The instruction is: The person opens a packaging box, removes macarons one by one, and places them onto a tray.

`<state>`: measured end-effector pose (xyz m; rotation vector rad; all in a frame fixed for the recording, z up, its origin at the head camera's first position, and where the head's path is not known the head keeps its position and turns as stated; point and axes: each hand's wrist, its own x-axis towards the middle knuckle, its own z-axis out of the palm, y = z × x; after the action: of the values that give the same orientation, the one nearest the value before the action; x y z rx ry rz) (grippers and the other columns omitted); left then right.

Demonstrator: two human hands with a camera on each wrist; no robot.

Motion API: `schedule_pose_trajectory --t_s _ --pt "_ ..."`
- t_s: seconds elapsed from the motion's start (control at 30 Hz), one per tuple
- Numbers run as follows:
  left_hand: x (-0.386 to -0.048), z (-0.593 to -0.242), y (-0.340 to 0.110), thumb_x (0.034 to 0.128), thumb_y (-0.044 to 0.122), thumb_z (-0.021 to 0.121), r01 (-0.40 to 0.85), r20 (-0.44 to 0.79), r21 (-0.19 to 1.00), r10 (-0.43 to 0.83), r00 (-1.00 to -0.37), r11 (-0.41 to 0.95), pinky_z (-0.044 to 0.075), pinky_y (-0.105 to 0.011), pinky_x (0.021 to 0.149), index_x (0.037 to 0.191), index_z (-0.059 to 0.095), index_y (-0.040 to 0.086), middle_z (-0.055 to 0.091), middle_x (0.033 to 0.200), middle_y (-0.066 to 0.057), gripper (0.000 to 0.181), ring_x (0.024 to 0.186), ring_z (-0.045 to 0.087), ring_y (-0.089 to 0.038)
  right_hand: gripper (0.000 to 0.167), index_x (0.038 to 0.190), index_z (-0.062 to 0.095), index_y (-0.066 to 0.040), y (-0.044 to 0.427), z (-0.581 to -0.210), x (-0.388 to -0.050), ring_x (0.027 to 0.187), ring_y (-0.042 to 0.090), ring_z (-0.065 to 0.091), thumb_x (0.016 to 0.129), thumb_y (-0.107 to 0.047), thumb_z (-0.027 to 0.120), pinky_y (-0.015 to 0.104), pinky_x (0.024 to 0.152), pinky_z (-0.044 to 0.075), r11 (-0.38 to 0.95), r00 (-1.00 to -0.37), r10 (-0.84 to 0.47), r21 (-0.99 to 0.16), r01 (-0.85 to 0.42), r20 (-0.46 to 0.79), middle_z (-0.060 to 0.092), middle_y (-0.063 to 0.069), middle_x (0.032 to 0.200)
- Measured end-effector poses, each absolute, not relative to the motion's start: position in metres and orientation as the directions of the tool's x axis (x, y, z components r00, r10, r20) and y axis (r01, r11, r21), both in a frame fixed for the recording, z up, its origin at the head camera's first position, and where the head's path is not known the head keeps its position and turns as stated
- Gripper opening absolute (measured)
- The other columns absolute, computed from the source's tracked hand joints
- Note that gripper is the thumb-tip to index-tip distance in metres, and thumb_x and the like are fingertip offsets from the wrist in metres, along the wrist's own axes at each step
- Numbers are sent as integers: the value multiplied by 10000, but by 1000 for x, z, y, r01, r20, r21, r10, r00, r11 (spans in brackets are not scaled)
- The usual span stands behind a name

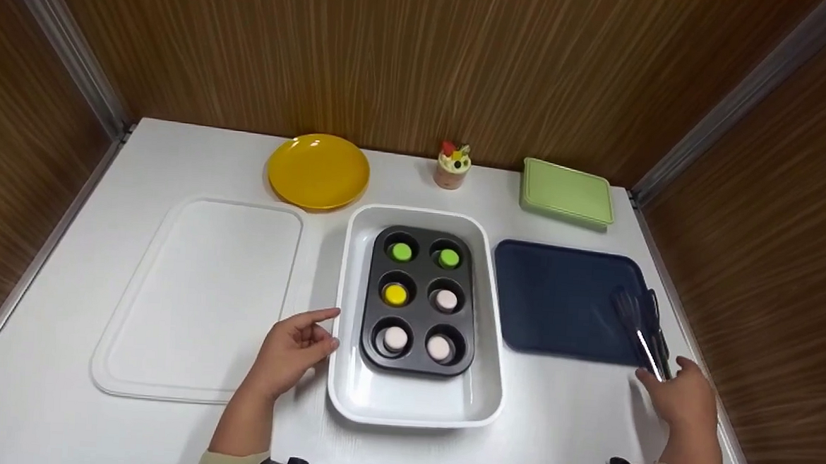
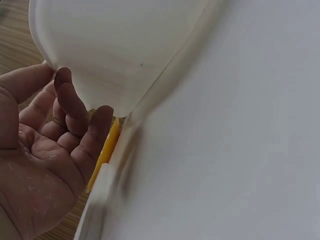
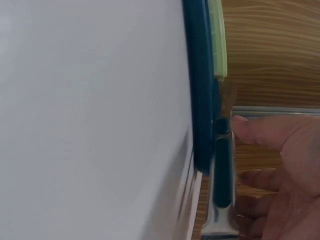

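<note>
My left hand (image 1: 290,353) is at the left side of a white tub (image 1: 413,424), its fingertips touching or close to the outer wall; in the left wrist view the hand (image 2: 50,150) has loosely bent fingers beside the tub (image 2: 120,45). A dark muffin pan (image 1: 421,299) lies inside the tub, its cups holding green, yellow and pale pink round pieces. My right hand (image 1: 683,398) has thumb and fingers spread around the near end of a metal-handled utensil (image 1: 650,354). In the right wrist view, the thumb of the hand (image 3: 285,170) is beside a teal-and-metal handle (image 3: 222,170).
A navy tray (image 1: 565,300) lies right of the tub, under part of the utensils. A white lid-like board (image 1: 204,299) lies left. At the back are a yellow plate (image 1: 318,172), a dessert cup (image 1: 451,169) and a green lidded box (image 1: 568,192). Wooden panels surround the table.
</note>
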<state>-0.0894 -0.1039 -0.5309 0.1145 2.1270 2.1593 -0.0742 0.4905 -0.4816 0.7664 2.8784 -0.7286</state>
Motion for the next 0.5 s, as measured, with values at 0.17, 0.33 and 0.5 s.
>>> schedule_pose_trajectory --t_s 0.17,0.33,0.5 --pt "-90 -535 -104 839 -111 812 -7 2 999 156 -988 -52 483 -202 670 1355 650 -100 667 853 -105 541 754 598 -121 847 1496 261 247 500 -492 -70 1272 637 483 992 -277 695 651 1046 414 766 -877 430 -428 479 -212 461 472 1405" --pt "-90 -538 -105 839 -127 801 -5 9 996 167 -986 -85 487 -204 670 1356 633 -121 661 846 -77 544 755 595 -116 752 1474 348 226 500 -496 -68 1196 609 550 985 -240 679 619 983 454 739 -863 468 -451 501 -192 513 459 1367" --pt "-91 -540 -107 839 -139 789 -15 3 994 171 -985 -107 490 -204 668 1361 615 -135 659 829 -55 551 747 595 -107 652 1432 456 196 495 -496 -70 1167 572 566 1016 -271 643 598 949 456 718 -851 495 -469 514 -175 530 443 1357"
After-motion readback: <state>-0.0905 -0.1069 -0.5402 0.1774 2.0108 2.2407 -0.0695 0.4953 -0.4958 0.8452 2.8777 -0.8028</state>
